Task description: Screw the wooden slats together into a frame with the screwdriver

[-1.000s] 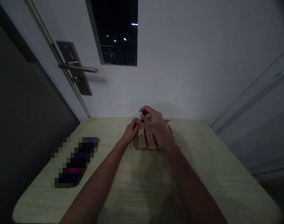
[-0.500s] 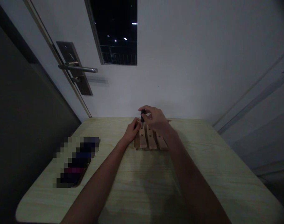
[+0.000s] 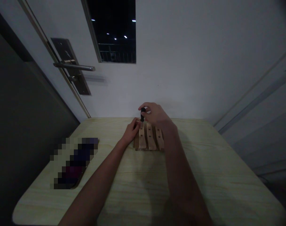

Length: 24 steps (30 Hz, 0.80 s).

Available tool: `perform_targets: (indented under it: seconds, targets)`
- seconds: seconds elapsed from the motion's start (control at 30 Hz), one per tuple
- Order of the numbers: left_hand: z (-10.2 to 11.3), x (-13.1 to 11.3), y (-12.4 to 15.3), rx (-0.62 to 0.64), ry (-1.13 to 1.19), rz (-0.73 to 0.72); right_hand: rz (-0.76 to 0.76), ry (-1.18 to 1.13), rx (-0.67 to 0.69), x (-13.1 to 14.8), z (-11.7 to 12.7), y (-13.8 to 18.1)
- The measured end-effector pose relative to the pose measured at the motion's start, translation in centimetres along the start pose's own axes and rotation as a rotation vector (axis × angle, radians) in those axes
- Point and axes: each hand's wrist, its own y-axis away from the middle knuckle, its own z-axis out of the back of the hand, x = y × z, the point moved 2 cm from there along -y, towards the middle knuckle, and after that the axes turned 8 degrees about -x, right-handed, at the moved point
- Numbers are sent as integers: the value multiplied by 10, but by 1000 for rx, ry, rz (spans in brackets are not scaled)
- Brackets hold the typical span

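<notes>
A screwdriver [image 3: 142,115] with a short black handle stands nearly upright, its metal shaft pointing down at the leftmost light wooden strip [image 3: 142,142]. My right hand [image 3: 155,113] is closed on the handle from above, with thumb and fingers round it. My left hand [image 3: 131,131] is closed on the back left side of the brown wooden board [image 3: 136,145] under the strips, its thumb close to the screwdriver's tip. Several strips with dark round holes lie side by side on the board. My right hand and forearm hide the board's right part.
The board lies at the back of a pale wood-grain table [image 3: 124,188], close to a white door [image 3: 185,62]. A metal door handle [image 3: 74,66] juts out at the left. On the table's left side lies a dark, flat, pixelated object [image 3: 77,163].
My right wrist and forearm have swung slightly left and turned, with the screwdriver still held at the left strip. The whole view has shifted a little. My left hand stays on the board.
</notes>
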Motion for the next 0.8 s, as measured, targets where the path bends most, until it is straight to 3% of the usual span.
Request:
perform_targets:
  seconds: [0.27,0.5,0.8]
  targets:
    - [-1,1,-1,-1,21,-37,77,-133,77,2,0,-2]
    - [-1,0,0,3,10,-24,42,-78,-21,0,4,-5]
    - [-1,0,0,-1,8,-22,115,-65,10,2,4,-3]
